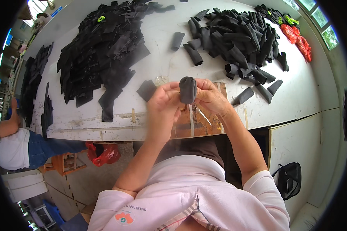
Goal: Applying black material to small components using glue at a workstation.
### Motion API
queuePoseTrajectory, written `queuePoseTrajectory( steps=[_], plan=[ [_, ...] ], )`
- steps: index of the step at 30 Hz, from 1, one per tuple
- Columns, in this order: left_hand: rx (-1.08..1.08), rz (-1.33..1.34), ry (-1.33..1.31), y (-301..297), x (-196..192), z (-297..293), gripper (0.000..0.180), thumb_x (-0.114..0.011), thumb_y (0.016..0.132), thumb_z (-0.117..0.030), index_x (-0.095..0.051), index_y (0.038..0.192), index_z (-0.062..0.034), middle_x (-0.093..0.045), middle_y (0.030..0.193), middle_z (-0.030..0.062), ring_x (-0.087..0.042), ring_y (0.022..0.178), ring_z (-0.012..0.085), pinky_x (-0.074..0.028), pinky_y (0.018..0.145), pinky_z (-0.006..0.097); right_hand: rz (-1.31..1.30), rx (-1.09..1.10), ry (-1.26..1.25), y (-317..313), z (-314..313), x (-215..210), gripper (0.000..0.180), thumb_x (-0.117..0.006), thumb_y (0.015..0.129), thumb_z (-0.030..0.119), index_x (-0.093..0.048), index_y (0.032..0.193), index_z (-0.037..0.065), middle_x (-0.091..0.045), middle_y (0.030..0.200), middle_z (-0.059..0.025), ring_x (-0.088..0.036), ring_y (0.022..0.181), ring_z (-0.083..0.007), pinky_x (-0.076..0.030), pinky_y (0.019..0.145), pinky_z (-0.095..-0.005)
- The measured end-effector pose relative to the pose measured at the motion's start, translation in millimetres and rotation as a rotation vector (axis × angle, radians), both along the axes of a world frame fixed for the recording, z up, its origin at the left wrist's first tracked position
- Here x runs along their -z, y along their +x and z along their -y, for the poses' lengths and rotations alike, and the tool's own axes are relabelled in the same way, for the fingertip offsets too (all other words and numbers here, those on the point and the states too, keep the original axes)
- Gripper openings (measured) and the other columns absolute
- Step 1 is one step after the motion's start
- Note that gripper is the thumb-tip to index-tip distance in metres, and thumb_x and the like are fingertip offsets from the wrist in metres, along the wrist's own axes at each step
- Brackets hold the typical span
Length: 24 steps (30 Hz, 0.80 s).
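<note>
Between my two hands, above the table's near edge, is a small black fabric tube (187, 91) with a rounded, folded top end. My left hand (164, 104) is closed on its left side, fingertips partly hidden behind the cloth. On the other side, the fingers of my right hand (211, 97) pinch the tube. A thin silver metal tool (203, 115) shows just below my right hand; I cannot make out its kind or whether it is held. Beneath my hands lies a worn brown board (181, 129). A flat black fabric piece (146, 90) rests beside my left hand.
Flat black fabric pieces (100, 50) form a large heap at the left of the white table (162, 42). Rolled black fabric tubes (239, 38) are piled at the right. Red plastic bags (297, 40) lie beyond them. Another person (15, 142) sits at the far left.
</note>
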<state>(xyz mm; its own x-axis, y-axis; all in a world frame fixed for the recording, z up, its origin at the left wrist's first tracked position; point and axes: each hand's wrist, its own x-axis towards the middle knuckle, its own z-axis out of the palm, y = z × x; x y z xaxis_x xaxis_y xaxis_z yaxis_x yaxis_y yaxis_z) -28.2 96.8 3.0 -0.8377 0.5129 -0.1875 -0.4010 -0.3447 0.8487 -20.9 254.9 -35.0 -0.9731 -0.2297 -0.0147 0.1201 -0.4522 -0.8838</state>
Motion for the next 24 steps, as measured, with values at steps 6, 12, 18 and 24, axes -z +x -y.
queuePoseTrajectory(
  steps=[6,12,18,24],
  plan=[
    [-0.139,-0.747,-0.090,-12.9,-14.3,-7.3,0.014,-0.054,0.084,-0.007,-0.059,0.094,0.0020,-0.058,0.097,0.0089,-0.053,0.092,0.0130,-0.041,0.082,0.025,-0.180,0.392,0.503,17.1,4.7,-26.6,0.032,-0.052,0.086,0.031,-0.054,0.080,0.000,-0.053,0.066,-0.0009,-0.048,0.062,-0.0094,-0.038,0.055,-0.0240],
    [-0.259,-0.417,0.350,-7.0,-17.4,-1.1,0.013,-0.053,0.084,-0.010,-0.059,0.095,-0.0049,-0.060,0.096,0.0110,-0.054,0.097,0.0226,-0.036,0.093,0.042,-0.745,0.291,1.561,26.7,14.1,-84.9,0.028,-0.063,0.073,0.029,-0.055,0.080,0.003,-0.053,0.060,-0.0077,-0.053,0.059,-0.0256,-0.040,0.053,-0.0343],
    [-0.109,-0.269,0.238,-5.3,2.5,-12.2,0.016,-0.059,0.081,-0.009,-0.059,0.095,-0.0020,-0.060,0.094,0.0092,-0.054,0.093,0.0164,-0.041,0.085,0.033,-0.537,0.275,1.305,23.3,6.3,-25.7,0.017,-0.058,0.079,0.021,-0.055,0.074,0.006,-0.053,0.060,-0.0114,-0.051,0.056,-0.0310,-0.038,0.049,-0.0381],
    [0.268,-0.758,-0.319,-22.4,-38.9,-18.9,0.011,-0.063,0.076,-0.001,-0.060,0.086,0.0015,-0.061,0.070,0.0048,-0.054,0.061,0.0052,-0.045,0.056,0.017,-0.682,0.490,0.983,31.9,6.9,-11.0,0.019,-0.054,0.082,0.019,-0.054,0.072,0.004,-0.054,0.063,-0.0110,-0.053,0.059,-0.0308,-0.042,0.053,-0.0379]
  ],
)
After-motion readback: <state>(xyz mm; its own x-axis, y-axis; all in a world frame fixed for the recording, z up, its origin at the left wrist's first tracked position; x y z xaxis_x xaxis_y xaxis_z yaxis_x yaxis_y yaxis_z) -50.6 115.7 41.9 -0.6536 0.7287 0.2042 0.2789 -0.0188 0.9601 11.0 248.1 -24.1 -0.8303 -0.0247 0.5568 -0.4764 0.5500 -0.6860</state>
